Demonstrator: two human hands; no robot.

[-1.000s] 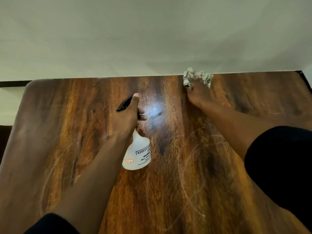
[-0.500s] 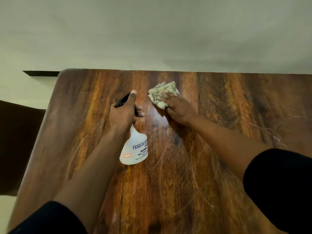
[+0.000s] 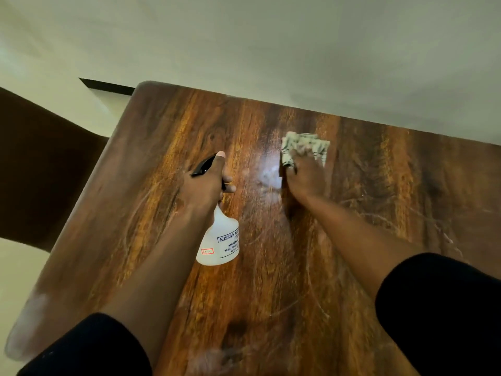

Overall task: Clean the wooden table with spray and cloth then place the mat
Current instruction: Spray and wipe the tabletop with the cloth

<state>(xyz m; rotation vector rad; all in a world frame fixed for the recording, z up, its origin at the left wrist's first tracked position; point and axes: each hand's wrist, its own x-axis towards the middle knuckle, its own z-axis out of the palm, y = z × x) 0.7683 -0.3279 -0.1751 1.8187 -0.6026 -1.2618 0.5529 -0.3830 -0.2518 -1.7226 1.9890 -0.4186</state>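
Head view, big to small: wooden table (image 3: 151, 202) fills centre of frame, long axis running from bottom to upper edge, wet streaks on it. Spray bottle (image 3: 219, 241) is left of centre, held off the surface, nozzle toward upper frame; my left hand (image 3: 204, 187) is wrapped on its neck w/ fingers at the trigger. Right hand (image 3: 305, 178) presses the cloth (image 3: 303, 147) flat, fingers look straight but blurred. The shiny wet patch lies just left of cloth, btw both hands, so I judge next wipe goes leftward; right hand is nearer. No mat in view.
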